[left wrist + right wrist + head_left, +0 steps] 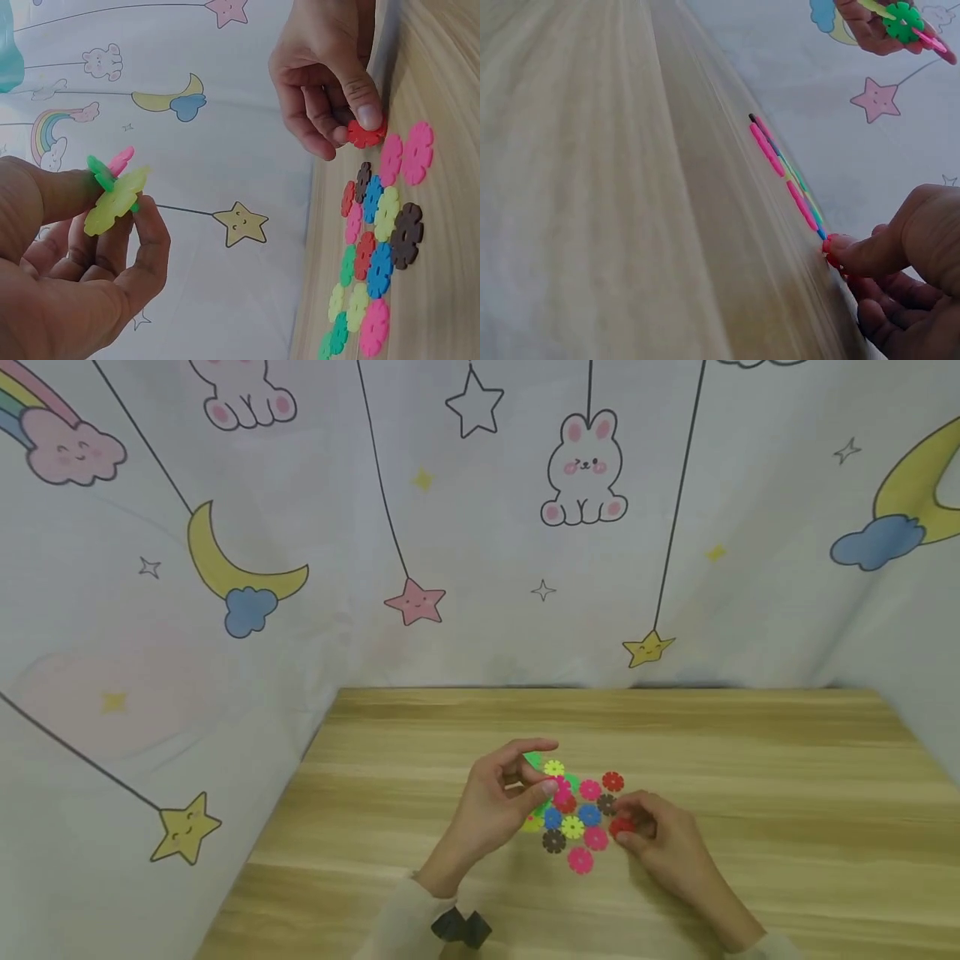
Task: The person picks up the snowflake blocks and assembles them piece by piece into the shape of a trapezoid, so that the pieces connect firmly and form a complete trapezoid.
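My left hand [487, 806] is raised over the table and holds a small cluster of joined plastic snowflake discs between thumb and fingers. A yellow disc [118, 201], a green disc [903, 22] and a pink disc [930, 40] show in it. At the right edge of the loose discs, my right hand [667, 839] pinches a red snowflake disc [365, 135] between thumb and fingers, close to the tabletop. Between the hands lie several loose discs, among them a brown disc [553, 841], a blue disc [589, 815] and a pink disc [581, 860]. The left hand hides part of the spread.
The discs lie flat on a wood-grain table [375, 843]. Behind the table's far edge hangs a white cloth [480, 527] printed with rabbits, stars and moons. Dark square pieces [461, 928] sit at the left sleeve.
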